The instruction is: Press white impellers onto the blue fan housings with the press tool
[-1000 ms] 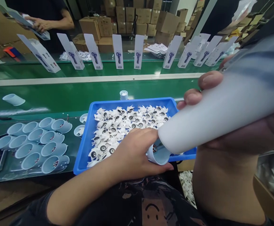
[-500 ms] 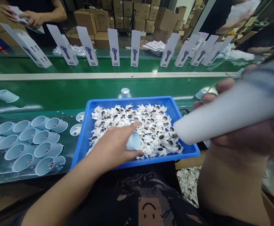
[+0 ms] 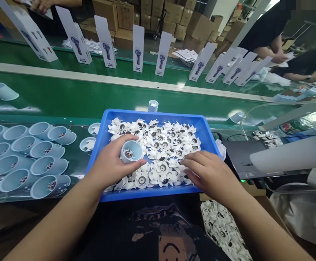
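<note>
My left hand (image 3: 111, 159) is closed around a light blue plastic cup-shaped housing (image 3: 133, 151), its open end tilted up and small reddish-brown and white parts showing inside. On the right of the blue tray (image 3: 207, 127), my right hand (image 3: 207, 172) reaches down with bent, parted fingers. Its fingertips touch the white fan wheels (image 3: 162, 159), many with dark round centres, heaped in the tray; the thumb is largely hidden. To the left stand several more light blue housings (image 3: 49, 165) in rows, open ends facing me, with similar small parts inside.
Beyond the tray a small housing (image 3: 153, 106) stands on the green belt (image 3: 106, 96), and another lies far left. Printed white boxes (image 3: 138, 50) line the back. At right are a dark device (image 3: 236, 152) and a pale tapered cylinder (image 3: 291, 156). Co-workers' hands (image 3: 280, 56) show behind.
My right hand has come down from beside the pale cylinder to the fan wheels. My left hand has moved left and turned the housing's open end up. The view has tilted.
</note>
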Tool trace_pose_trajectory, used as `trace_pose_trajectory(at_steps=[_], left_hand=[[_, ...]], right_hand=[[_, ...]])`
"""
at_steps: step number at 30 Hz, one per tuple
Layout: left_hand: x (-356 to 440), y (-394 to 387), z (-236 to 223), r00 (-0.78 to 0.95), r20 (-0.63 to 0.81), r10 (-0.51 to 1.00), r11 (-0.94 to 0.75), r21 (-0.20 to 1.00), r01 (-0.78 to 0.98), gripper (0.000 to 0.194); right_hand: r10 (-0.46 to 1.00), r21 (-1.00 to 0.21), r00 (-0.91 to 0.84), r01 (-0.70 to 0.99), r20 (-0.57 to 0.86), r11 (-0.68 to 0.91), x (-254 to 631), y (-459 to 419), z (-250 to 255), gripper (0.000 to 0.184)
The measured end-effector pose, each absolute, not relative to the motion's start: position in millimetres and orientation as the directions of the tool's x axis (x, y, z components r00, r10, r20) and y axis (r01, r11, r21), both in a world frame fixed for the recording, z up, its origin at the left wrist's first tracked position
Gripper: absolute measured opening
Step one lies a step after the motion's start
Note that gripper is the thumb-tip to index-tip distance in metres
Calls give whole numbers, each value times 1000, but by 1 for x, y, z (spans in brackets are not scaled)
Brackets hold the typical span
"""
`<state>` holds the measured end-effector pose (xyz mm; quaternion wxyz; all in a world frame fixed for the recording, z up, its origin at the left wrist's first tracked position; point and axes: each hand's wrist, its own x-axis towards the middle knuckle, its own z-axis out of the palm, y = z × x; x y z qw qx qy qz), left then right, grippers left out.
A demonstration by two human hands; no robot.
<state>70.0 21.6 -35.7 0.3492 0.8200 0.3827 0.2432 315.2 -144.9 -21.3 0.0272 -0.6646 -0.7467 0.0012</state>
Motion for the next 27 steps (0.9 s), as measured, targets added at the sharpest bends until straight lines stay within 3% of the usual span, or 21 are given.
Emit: trace_pose_trajectory(at_steps=[2,4,8,10,14,17,19,23,27], left_hand=[[70,20,-37,587,138,797,-471,751,462,56],[70,18,-39,574,135,807,-459,756,467,58],[70,16,-40,566,115,816,-423,787,450,55],[69,15,-39,560,197,805,-471,786,401,49],[68,6,-37,591,461,662,-673,712,200,48],[72,-7,-36,671,479,567,-734,663,148,47],[77,-15,-34,697,465,546,-751,640,162,45],[82,-24,-31,728,469,500,-784,601,152,35],[82,-30,-30,698,522,491,-818,552,163,28]], right_hand=[[984,43,-118,991,-134,124,313,-125,-30,15],[975,69,-99,991,-196,115,311,-111,-35,14],[974,74,-63,994,-217,81,304,-103,-39,12],[986,41,-33,998,-165,40,301,-104,-35,9],[999,-140,21,990,44,-15,293,-115,-15,15],[958,-482,-3,864,285,146,276,-124,6,18],[916,-596,-22,753,402,280,262,-128,17,18],[920,-434,-149,846,364,309,240,-127,24,18],[940,-305,-147,920,309,244,234,-118,18,15]])
